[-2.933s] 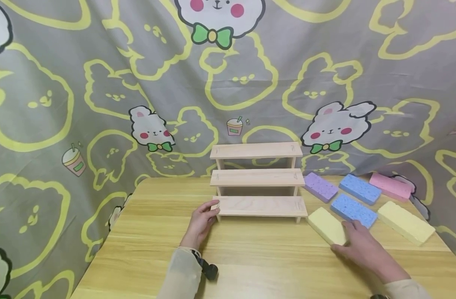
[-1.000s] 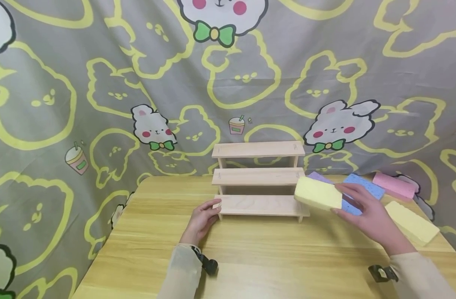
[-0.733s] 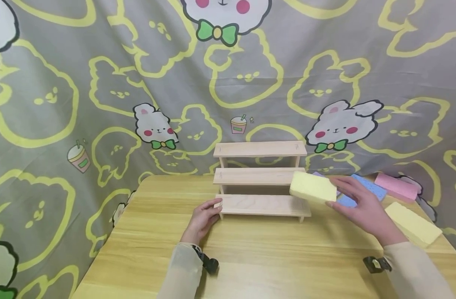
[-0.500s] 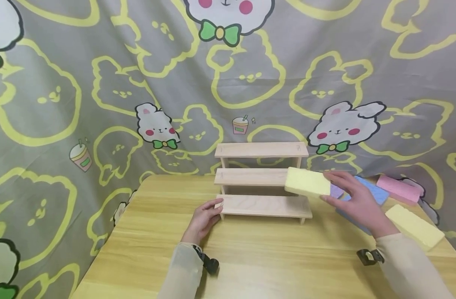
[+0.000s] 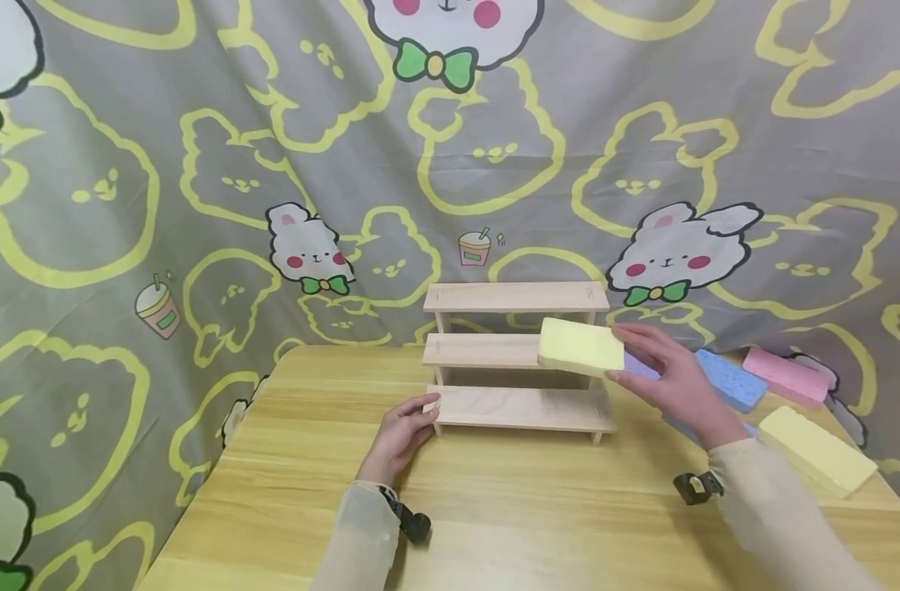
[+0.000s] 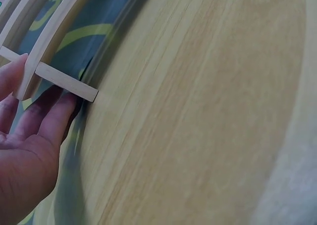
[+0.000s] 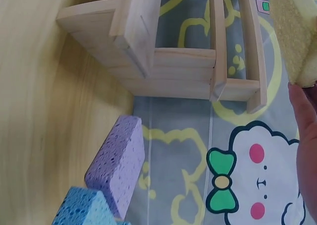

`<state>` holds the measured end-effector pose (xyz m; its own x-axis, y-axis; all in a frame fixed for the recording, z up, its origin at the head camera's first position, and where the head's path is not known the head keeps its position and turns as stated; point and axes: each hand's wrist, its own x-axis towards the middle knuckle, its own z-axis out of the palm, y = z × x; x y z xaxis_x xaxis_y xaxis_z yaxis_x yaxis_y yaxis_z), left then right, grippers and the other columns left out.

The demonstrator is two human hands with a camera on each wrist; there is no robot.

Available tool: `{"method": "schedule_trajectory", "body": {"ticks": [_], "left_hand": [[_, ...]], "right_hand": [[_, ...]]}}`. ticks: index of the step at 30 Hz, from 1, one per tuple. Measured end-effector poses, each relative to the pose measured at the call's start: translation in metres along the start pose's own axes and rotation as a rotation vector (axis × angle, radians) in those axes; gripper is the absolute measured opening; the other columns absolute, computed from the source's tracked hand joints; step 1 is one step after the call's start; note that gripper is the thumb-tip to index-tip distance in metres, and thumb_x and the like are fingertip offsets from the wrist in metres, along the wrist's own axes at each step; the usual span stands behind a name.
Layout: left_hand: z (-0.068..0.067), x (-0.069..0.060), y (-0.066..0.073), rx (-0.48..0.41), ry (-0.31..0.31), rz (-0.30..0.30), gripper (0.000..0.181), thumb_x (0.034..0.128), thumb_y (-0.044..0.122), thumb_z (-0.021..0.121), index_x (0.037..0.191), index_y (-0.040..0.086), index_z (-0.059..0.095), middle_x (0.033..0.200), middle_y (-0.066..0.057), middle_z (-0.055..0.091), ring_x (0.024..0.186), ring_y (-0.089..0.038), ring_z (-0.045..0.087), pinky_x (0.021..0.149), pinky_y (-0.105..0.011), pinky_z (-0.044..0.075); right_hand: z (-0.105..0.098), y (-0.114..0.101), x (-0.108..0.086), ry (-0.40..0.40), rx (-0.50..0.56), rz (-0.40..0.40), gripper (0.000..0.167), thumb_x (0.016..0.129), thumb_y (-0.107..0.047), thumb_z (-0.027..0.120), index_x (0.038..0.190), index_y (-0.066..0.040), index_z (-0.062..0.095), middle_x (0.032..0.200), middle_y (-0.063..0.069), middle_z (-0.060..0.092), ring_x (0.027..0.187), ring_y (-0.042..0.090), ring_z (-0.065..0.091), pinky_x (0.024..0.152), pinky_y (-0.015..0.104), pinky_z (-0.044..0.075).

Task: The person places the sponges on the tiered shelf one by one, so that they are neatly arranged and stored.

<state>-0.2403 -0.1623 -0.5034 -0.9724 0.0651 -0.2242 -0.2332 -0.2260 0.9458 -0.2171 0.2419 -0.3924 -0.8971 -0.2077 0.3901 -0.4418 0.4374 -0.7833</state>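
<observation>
A pale yellow sponge [image 5: 581,345] is pinched at its right end by my right hand [image 5: 674,382], between thumb and fingers. It is held in the air in front of the right part of the three-tier wooden shelf [image 5: 519,406], overlapping the middle tier in the head view. My left hand [image 5: 399,437] grips the left end of the lowest tier; in the left wrist view the thumb lies on top of the board and fingers [image 6: 57,118] reach beneath it. The right wrist view shows the held sponge [image 7: 294,34] at its right edge, with the shelf's side beyond.
Right of the shelf on the wooden table [image 5: 287,492] lie a purple sponge [image 5: 643,366], a blue sponge [image 5: 730,380], a pink sponge [image 5: 788,374] and another yellow sponge [image 5: 817,450]. A second blue sponge is mostly behind my right arm. A patterned curtain [image 5: 390,172] hangs behind.
My right hand has picked the yellow sponge up from the table and carried it left and up to the shelf. The left hand has kept its hold on the lowest tier.
</observation>
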Motion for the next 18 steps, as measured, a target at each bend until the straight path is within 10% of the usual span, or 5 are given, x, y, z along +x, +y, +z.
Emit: {"method": "schedule_trajectory", "body": {"ticks": [13,18], "left_hand": [[-0.002,0.0,-0.001,-0.015,-0.009,-0.012,0.035,0.0892,-0.001,0.068,0.124,-0.001,0.066,0.154,-0.017,0.033,0.123,-0.025,0.053,0.101,-0.042,0.043],[-0.003,0.0,0.0,-0.01,-0.006,-0.016,0.033,0.0896,-0.001,0.068,0.123,0.0,0.067,0.154,-0.016,0.034,0.117,-0.022,0.056,0.098,-0.041,0.046]], "right_hand": [[0.01,-0.003,0.031,0.003,-0.021,-0.033,0.062,0.085,-0.015,0.08,0.141,-0.007,0.054,0.138,0.002,0.048,0.127,0.031,0.049,0.098,0.012,0.036],[0.014,-0.01,0.043,-0.026,0.051,-0.033,0.06,0.086,-0.016,0.078,0.141,-0.008,0.054,0.139,0.003,0.047,0.129,0.033,0.047,0.103,0.031,0.04]]}}
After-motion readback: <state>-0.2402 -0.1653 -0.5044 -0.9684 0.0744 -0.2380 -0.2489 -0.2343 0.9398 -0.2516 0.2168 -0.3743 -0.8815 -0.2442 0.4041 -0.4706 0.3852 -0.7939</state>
